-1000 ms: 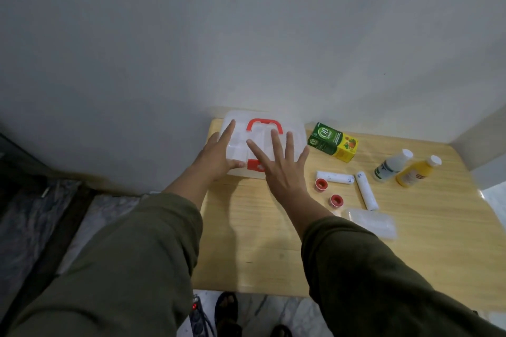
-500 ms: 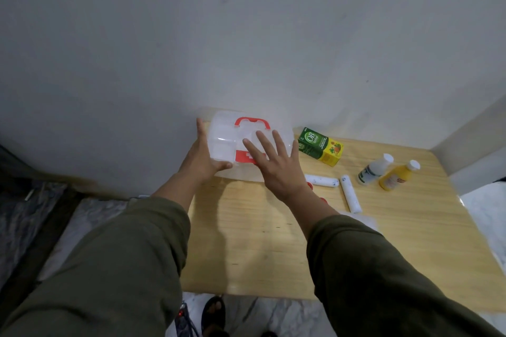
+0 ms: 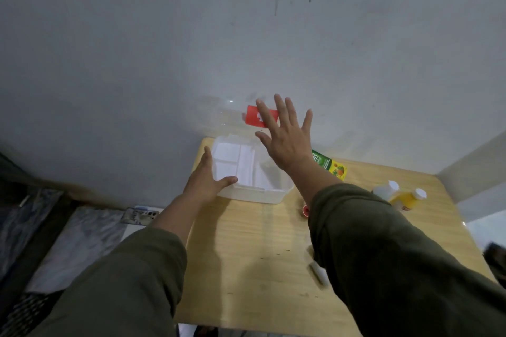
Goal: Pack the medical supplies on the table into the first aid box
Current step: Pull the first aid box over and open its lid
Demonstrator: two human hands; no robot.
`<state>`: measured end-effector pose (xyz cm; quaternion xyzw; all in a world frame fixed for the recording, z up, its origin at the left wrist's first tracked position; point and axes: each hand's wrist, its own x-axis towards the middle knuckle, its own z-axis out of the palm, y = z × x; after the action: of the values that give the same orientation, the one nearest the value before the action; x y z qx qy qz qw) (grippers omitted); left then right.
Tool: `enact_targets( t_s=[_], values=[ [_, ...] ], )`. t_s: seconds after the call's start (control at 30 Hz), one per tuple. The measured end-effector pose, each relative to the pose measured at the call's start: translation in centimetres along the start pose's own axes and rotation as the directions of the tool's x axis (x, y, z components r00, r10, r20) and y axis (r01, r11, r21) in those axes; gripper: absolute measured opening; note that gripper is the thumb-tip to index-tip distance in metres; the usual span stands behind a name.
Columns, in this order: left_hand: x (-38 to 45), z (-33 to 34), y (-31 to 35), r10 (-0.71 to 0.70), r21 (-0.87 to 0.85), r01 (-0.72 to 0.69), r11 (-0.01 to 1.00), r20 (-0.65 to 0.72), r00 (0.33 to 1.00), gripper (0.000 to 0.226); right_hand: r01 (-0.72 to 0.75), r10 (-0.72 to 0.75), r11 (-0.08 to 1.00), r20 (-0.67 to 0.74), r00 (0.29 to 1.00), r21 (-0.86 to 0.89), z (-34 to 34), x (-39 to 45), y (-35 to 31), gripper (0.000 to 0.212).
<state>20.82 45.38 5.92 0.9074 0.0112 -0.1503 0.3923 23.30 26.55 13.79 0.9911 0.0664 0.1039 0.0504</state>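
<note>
The white first aid box (image 3: 254,195) stands open at the table's far left corner, with a divided white tray inside. Its clear lid (image 3: 219,117), bearing a red latch (image 3: 253,117), is raised against the wall. My left hand (image 3: 208,180) grips the box's left front corner, thumb over the rim. My right hand (image 3: 287,139) is spread flat against the raised lid. To the right lie a green and yellow carton (image 3: 331,167), a white bottle (image 3: 386,189), a yellow bottle (image 3: 408,198), a red tape roll (image 3: 305,210) and a white roll (image 3: 317,272), partly hidden by my right sleeve.
The wooden table (image 3: 260,254) sits in a corner, with grey wall behind and to the right. A phone (image 3: 141,215) lies on a surface left of the table. A dark object (image 3: 495,257) shows at the right edge.
The box lid, shut before, has swung up against the wall with my right hand following it. My left hand stayed at the box's left side. The view has come closer.
</note>
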Motion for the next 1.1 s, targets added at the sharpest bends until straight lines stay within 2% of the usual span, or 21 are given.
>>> enact_targets(
  t_s=[0.23,0.4,0.6,0.9,1.1],
  values=[
    [0.1,0.0,0.3,-0.026,0.060,0.024,0.998,0.020,0.999,0.105,-0.150,0.150,0.989,0.024,0.988,0.018,-0.2,3.8,-1.2,0.068],
    [0.0,-0.1,0.3,-0.032,0.068,0.030,0.997,0.023,0.999,0.106,-0.071,0.070,0.996,0.037,0.997,0.048,0.6,4.7,-0.3,0.077],
    [-0.1,0.0,0.3,-0.026,0.047,0.025,0.999,0.015,1.000,0.106,0.012,-0.027,0.979,0.071,0.997,0.202,0.8,4.8,1.3,0.092],
    [-0.2,-0.1,0.2,-0.005,0.074,0.005,0.997,0.000,1.000,0.106,-0.040,0.040,0.995,0.001,0.999,0.086,0.1,3.7,1.9,0.073],
    [-0.8,0.8,2.1,0.007,0.208,0.024,0.978,-0.147,0.989,0.118,-0.079,0.090,0.989,-0.084,0.992,0.126,-0.1,-0.1,4.6,0.073]
  ],
)
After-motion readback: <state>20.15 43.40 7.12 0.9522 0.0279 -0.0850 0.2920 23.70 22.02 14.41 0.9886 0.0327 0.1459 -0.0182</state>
